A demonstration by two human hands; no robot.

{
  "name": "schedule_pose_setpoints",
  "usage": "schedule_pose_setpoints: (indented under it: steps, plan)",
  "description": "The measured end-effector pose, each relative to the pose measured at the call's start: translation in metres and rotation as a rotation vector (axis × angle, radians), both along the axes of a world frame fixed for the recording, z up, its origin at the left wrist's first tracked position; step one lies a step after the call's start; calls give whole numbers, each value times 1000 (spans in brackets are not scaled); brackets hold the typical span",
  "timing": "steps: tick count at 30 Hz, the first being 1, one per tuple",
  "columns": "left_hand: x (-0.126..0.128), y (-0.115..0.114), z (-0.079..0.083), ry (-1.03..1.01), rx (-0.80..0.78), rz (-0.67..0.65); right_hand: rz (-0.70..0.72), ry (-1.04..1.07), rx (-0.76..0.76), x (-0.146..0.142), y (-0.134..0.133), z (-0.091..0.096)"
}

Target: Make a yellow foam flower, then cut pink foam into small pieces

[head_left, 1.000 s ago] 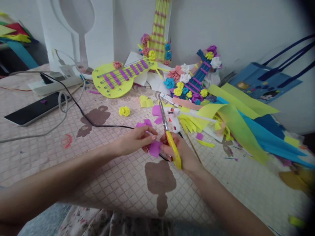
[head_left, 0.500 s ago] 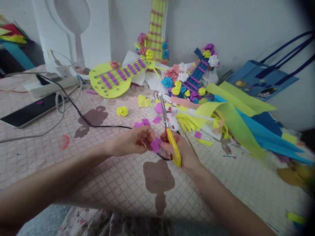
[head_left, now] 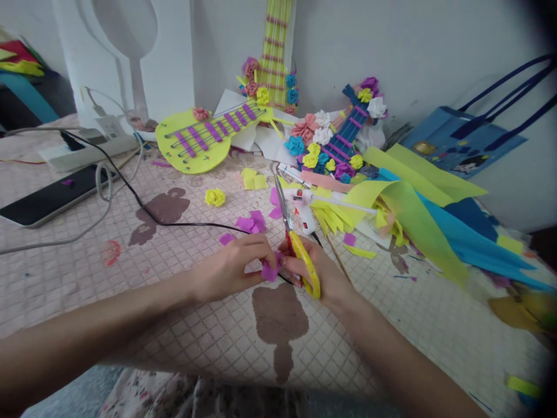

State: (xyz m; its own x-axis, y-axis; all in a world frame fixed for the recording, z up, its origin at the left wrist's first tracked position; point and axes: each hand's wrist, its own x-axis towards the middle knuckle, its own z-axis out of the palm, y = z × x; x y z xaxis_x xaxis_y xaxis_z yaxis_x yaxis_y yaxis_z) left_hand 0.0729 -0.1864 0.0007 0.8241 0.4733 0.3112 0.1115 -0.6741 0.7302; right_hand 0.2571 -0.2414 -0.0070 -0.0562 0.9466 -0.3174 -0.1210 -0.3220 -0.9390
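My left hand [head_left: 232, 268] pinches a small purple paper piece [head_left: 270, 270] at the middle of the table. My right hand [head_left: 319, 274] is closed round the yellow-handled scissors [head_left: 296, 244], whose blades point up and away, and its fingertips also touch the purple piece. Loose purple scraps [head_left: 250, 223] lie just beyond my hands. A black cable [head_left: 174, 220] runs across the patterned tablecloth [head_left: 195, 337] towards my hands.
Paper guitars with flowers, a yellow one [head_left: 204, 136] and a blue one [head_left: 348, 139], lean at the back wall. A glue gun [head_left: 304, 206], yellow and blue paper sheets [head_left: 426, 220] and a blue bag [head_left: 461, 145] lie right. A phone [head_left: 47, 197] and power strip [head_left: 87, 148] sit left.
Both hands shifted slightly towards me and closed together over the purple piece, which looks smaller and more folded. The scissors tilted a little left. More purple scraps show beyond the hands.
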Motion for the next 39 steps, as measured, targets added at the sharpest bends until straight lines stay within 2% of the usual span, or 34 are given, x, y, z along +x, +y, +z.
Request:
schedule_pose_setpoints:
  steps: [4, 7, 12, 14, 17, 19, 21, 23, 24, 29, 32, 36, 38, 39]
  plan:
    - [-5, 6, 6, 32, -79, -43, 96, -6, -29, 3, -2, 4]
    - [-11, 19, 14, 27, -144, -13, 171, 58, -25, 3, -4, 9]
    - [-22, 41, 21, 17, -214, -16, 217, 97, -21, 5, -6, 11]
    - [-25, 47, 21, -5, -290, 33, 231, 128, -43, 8, -6, 9]
    - [-30, 53, 20, -86, -438, 175, 292, 202, -63, 13, -4, 5]
    - [-30, 55, 19, -125, -522, 276, 309, 232, -35, 14, -2, 3]
    - [-27, 52, 17, -166, -562, 293, 278, 217, 12, 14, -2, 2]
    - [-21, 45, 14, -243, -517, 206, 226, 175, 61, 11, -2, 2]
    - [-18, 40, 12, -293, -445, 156, 205, 159, 84, 10, -2, 2]
    - [-9, 16, 6, -305, 53, -5, 226, 180, 141, 4, -4, 3]
    - [-9, 13, 4, -300, 245, -55, 233, 179, 114, 0, -6, 2]
    - [-9, 15, 3, -276, 274, -75, 146, 136, 110, -4, -8, 5]
    - [-10, 17, 3, -264, 174, -26, 107, 83, 151, -3, -8, 8]
    - [-10, 19, 3, -278, 75, 12, 87, 52, 170, -2, -7, 10]
